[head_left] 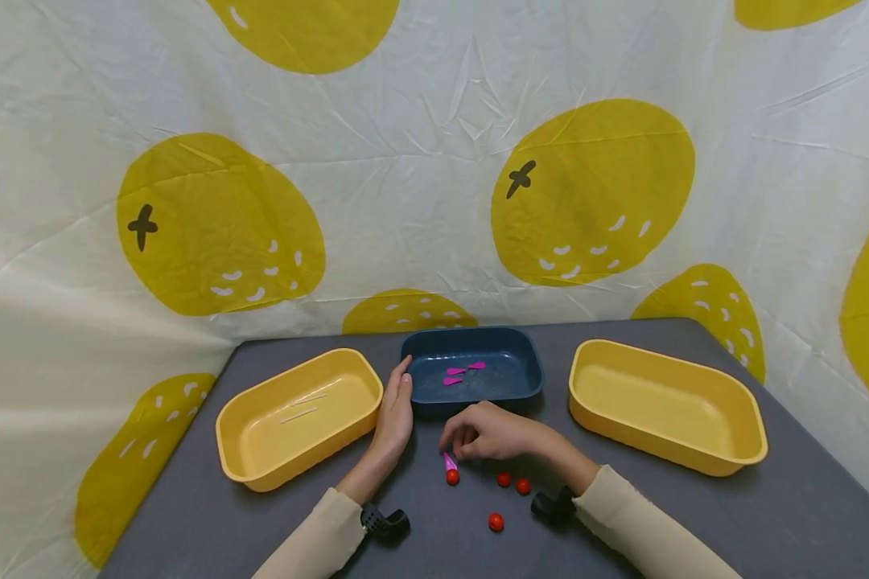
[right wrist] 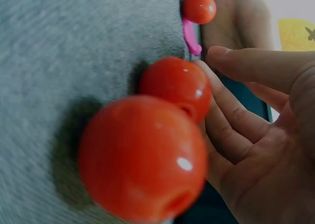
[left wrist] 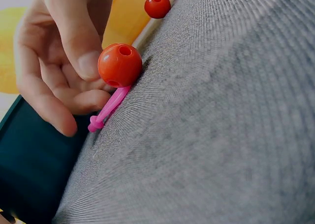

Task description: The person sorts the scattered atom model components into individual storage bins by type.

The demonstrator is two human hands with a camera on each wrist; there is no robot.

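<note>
My left hand (head_left: 396, 406) touches the left wall of the dark blue bin (head_left: 471, 404) with straight fingers and holds nothing. My right hand (head_left: 491, 433) is in front of that bin, fingers loosely bent, thumb and fingertips beside a small pink tapered piece (head_left: 450, 462) with a knobbed end. That piece (left wrist: 113, 106) lies on the cloth, its other end at a red bead (left wrist: 119, 65) with holes; whether it sits inside the bead is hidden. Thumb and forefinger look apart in the right wrist view, with nothing between them. Loose red beads (right wrist: 142, 157) lie beneath the right wrist.
Three pink pieces (head_left: 455, 371) lie in the blue bin. At the left, a yellow bin (head_left: 246, 474) holds two thin pale sticks (head_left: 298, 416). Another yellow bin (head_left: 666, 450) stands at the right. One red bead (head_left: 496, 523) lies nearer the front. A patterned curtain (head_left: 405, 201) hangs behind the table.
</note>
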